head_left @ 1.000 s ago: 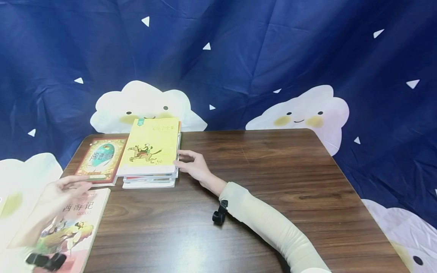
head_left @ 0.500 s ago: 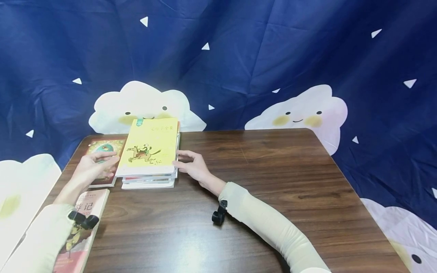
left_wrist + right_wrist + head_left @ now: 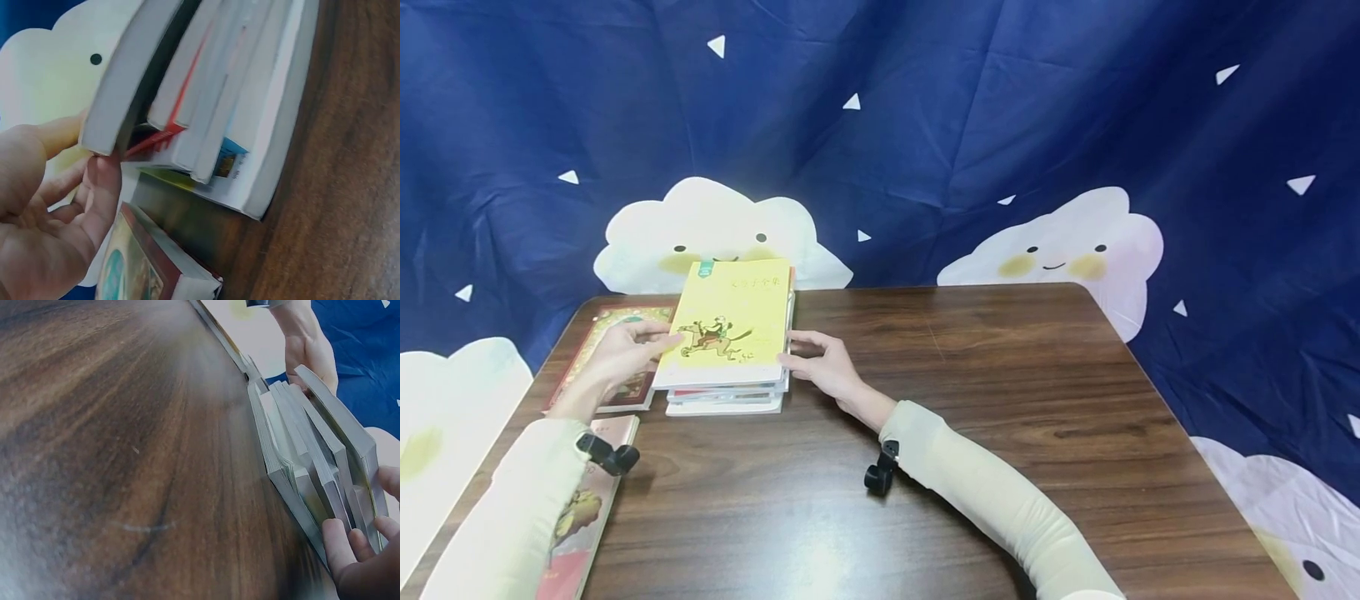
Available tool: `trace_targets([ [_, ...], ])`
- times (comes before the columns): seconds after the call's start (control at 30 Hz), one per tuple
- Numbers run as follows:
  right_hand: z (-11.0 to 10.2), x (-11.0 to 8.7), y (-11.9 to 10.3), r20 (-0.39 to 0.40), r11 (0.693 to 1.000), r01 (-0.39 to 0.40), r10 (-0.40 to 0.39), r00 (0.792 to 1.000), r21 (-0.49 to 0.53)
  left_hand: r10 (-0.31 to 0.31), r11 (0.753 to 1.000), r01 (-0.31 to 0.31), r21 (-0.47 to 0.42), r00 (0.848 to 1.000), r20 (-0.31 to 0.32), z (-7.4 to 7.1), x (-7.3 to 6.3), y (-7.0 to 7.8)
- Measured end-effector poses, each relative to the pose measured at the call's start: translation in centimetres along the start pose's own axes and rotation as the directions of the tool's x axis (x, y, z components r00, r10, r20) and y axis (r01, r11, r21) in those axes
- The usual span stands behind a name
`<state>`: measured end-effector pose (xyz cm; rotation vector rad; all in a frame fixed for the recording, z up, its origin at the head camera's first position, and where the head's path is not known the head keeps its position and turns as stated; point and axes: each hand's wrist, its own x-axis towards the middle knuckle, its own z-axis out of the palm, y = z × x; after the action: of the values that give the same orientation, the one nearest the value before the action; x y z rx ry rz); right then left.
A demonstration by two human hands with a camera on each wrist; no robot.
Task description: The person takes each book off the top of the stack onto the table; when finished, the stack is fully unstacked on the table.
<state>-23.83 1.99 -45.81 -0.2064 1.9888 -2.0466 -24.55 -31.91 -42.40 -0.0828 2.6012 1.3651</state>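
The yellow book [image 3: 736,321] tops the stack [image 3: 726,407], the left hand [image 3: 623,352] pinching the book's left edge between thumb and fingers and the right hand [image 3: 827,368], fingers spread, touching the stack's right side, with a red book [image 3: 634,393] just left of the stack and a pink book [image 3: 578,537] nearer the person, left of the stack.

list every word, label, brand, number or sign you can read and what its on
"子全集": yellow rectangular paper book; preceding characters too faint.
Teal corner tag: too small.
Red-and-gold rectangular book: nothing readable.
Pink illustrated book: print hidden or too small.
White-paged stacked books: print blurred.
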Motion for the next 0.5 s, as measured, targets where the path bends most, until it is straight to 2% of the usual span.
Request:
trace_targets([
  [0.13, 0.1, 0.1, -0.2, 0.004, 1.0, -0.004, 0.004, 1.0, -0.006, -0.007, 0.996, 0.012, -0.09, 0.999, 0.053, -0.5, -0.3, -0.3],
  [0.23, 0.1, 0.3, -0.1, 0.013, 1.0, -0.003, 0.003, 1.0, -0.014, -0.02, 0.98, 0.035, -0.197, 0.997, 0.08, -1.0, -0.8, -0.8],
  [0.3, 0.0, 0.4, 0.0, 0.012, 1.0, -0.004, 0.005, 1.0, -0.021, -0.022, 0.97, 0.043, -0.238, 0.996, 0.09, -1.4, -1.4, -1.1],
  [0.37, 0.0, 0.5, 0.2, 0.01, 1.0, -0.008, 0.009, 1.0, -0.022, -0.021, 0.964, 0.046, -0.263, 0.995, 0.096, -1.7, -2.1, -1.3],
  [0.5, -0.1, 0.7, 0.2, 0.008, 1.0, -0.019, 0.019, 1.0, -0.019, -0.009, 0.968, 0.037, -0.248, 0.993, 0.114, -2.0, -4.3, -1.8],
])
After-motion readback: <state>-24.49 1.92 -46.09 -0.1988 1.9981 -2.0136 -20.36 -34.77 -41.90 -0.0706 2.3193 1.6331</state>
